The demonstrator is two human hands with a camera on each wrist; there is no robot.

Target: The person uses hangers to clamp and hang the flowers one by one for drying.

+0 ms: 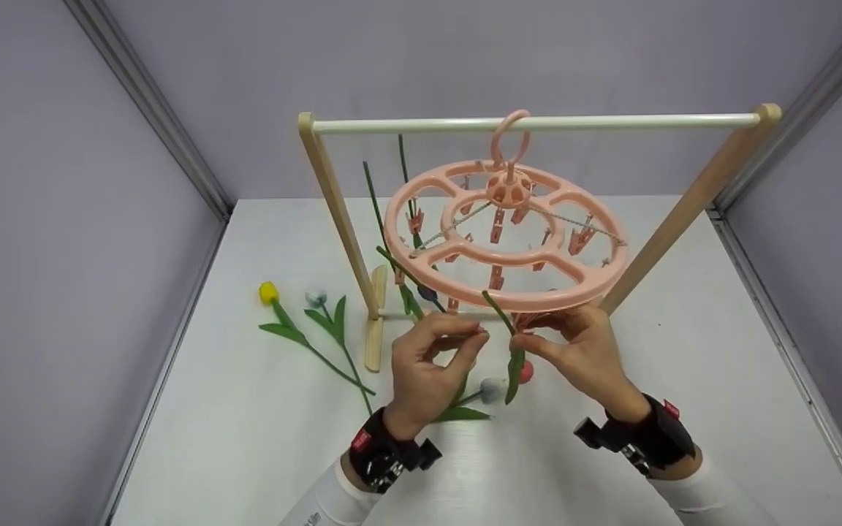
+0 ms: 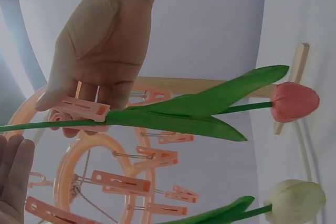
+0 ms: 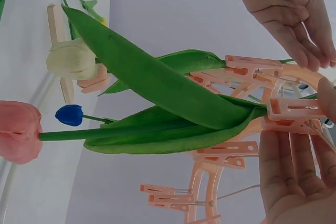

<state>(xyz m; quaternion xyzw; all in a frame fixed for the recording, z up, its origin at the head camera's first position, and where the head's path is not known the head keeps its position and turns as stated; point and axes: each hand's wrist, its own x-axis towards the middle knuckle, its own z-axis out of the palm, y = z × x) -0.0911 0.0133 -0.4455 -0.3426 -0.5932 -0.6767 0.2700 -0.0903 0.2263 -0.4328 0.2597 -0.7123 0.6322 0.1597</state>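
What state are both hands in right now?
Left hand: open, holding nothing visible.
Right hand: closed, holding a pink clothespin at the pink tulip.

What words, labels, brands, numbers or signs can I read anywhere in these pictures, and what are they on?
"Slim", as best I can tell: printed on the left sleeve; anything before it is too blurred.
Left red tag, on the left wristband: too small to read.
Right red tag, on the right wristband: too small to read.
I see no other text.
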